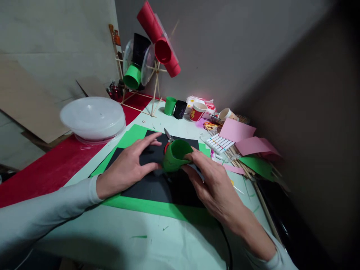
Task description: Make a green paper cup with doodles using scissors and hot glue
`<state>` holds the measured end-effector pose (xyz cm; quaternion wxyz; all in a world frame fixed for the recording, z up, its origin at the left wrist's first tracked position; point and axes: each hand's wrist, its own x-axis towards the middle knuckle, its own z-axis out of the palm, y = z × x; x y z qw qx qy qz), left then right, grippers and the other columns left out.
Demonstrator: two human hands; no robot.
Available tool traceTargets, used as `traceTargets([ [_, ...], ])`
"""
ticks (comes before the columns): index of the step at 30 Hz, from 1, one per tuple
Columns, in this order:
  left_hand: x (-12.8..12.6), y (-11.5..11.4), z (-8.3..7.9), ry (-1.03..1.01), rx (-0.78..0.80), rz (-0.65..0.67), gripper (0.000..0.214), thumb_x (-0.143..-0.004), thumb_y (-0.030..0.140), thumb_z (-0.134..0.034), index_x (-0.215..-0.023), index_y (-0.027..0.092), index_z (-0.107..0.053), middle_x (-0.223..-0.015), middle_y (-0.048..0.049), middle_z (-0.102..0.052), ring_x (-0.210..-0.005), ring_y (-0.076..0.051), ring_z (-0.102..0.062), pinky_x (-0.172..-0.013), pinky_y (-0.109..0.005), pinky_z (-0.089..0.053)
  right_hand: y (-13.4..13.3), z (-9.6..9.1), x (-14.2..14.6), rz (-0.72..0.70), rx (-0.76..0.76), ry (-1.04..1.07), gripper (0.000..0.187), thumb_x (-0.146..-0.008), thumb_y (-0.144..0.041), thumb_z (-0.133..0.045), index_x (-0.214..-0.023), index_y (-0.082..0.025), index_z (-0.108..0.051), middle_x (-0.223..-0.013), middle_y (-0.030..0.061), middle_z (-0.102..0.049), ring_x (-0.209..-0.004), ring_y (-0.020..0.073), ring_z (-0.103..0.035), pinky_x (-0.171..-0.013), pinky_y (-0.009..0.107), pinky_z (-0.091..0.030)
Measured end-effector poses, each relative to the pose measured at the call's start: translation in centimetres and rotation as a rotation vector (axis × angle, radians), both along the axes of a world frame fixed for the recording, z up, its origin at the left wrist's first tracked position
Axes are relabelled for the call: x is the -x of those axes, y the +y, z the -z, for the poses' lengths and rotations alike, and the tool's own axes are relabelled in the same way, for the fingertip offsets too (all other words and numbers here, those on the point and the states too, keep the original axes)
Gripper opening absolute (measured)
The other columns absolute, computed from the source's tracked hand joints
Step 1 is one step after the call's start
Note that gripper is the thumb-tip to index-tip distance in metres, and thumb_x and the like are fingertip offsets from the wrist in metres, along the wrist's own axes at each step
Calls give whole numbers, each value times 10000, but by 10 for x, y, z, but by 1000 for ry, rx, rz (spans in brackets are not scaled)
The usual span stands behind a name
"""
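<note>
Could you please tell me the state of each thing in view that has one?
Left hand: open, holding nothing, beside the held green cup
Right hand: closed on the cup's rim side
Held green cup: mouth up
Scissors: partly hidden; open or shut unclear
Black sheet: flat, on green sheets
Red-and-white cup: upright
Markers: side by side

In the middle of the frame, sheets of paper [157,192] lie on the table [92,236]. Over them is a cup [172,163], between the left hand [126,168] and the right hand [216,187], which holds its right side. Just behind it are scissors [169,135]. At the left stand bowls [92,116]. At the upper centre is a stick stand [155,93]; right of its foot, other cups [180,110] stand before the wall [225,45]. Markers [219,143] are at the right.
</note>
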<state>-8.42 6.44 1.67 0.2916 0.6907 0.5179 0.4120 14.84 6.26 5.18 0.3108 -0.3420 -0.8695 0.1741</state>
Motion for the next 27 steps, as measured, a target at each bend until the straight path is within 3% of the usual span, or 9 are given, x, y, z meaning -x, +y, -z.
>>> traceTargets([
  [3,2,-3,-9,-226,13,-125,382,-821,405,-796,-1133,235,-654,-1127,-38,-684,-1091,-239,-635,-962,-355,-481,-2,2,3,111,-80,163,154,-970,-65,-529,-1010,-211,-558,-932,59,-670,-870,197,-653,-728,287,-506],
  [5,1,-6,-15,-361,175,-68,266,-869,432,-750,-1018,227,-670,-1029,-23,-673,-983,-201,-621,-863,-308,-481,-4,5,6,169,-110,251,144,-960,-82,-544,-1005,-217,-570,-904,54,-680,-858,203,-670,-717,297,-523],
  [8,-3,-12,-21,-647,459,114,238,-892,413,-723,-1008,205,-709,-984,-27,-672,-898,-164,-594,-817,-268,-481,-9,8,10,188,-162,351,165,-952,-76,-531,-983,-229,-583,-879,47,-684,-838,200,-680,-715,303,-546],
  [10,-7,-14,-23,-778,523,173,235,-842,361,-786,-999,193,-737,-952,-29,-674,-848,-144,-581,-786,-239,-485,-12,8,12,166,-220,390,186,-943,-63,-526,-977,-235,-590,-881,48,-691,-849,200,-684,-757,316,-563],
  [14,-11,-16,-28,-899,546,173,231,-724,288,-901,-837,155,-749,-702,14,-597,-618,-73,-493,-584,-166,-446,-14,6,12,69,-292,384,232,-912,-31,-519,-989,-230,-613,-942,79,-724,-900,208,-699,-785,323,-576],
  [18,-11,-17,-32,-900,536,171,213,-720,294,-909,-766,174,-739,-519,61,-520,-448,-38,-430,-410,-127,-328,-11,8,12,48,-276,341,311,-883,9,-468,-1002,-230,-627,-1141,124,-738,-1053,230,-700,-850,362,-578],
  [22,-11,-18,-33,-844,421,98,180,-706,278,-916,-763,186,-773,-643,-14,-732,-564,-116,-657,-527,-178,-516,-8,11,10,118,-175,353,315,-907,-13,-472,-1075,-206,-654,-1403,165,-646,-1333,266,-578,-1007,441,-513],
  [24,-11,-18,-33,-789,345,35,174,-705,275,-916,-769,176,-789,-716,-36,-782,-627,-144,-711,-641,-214,-572,-7,10,8,191,-120,409,275,-943,-59,-483,-1082,-214,-663,-1362,142,-667,-1314,264,-576,-1027,454,-486],
  [27,-12,-20,-32,-656,245,-43,140,-735,287,-892,-788,189,-809,-753,-26,-803,-701,-175,-740,-749,-258,-586,-10,4,6,304,-53,506,169,-992,-171,-522,-1062,-241,-660,-1141,81,-707,-1108,238,-639,-952,414,-496],
])
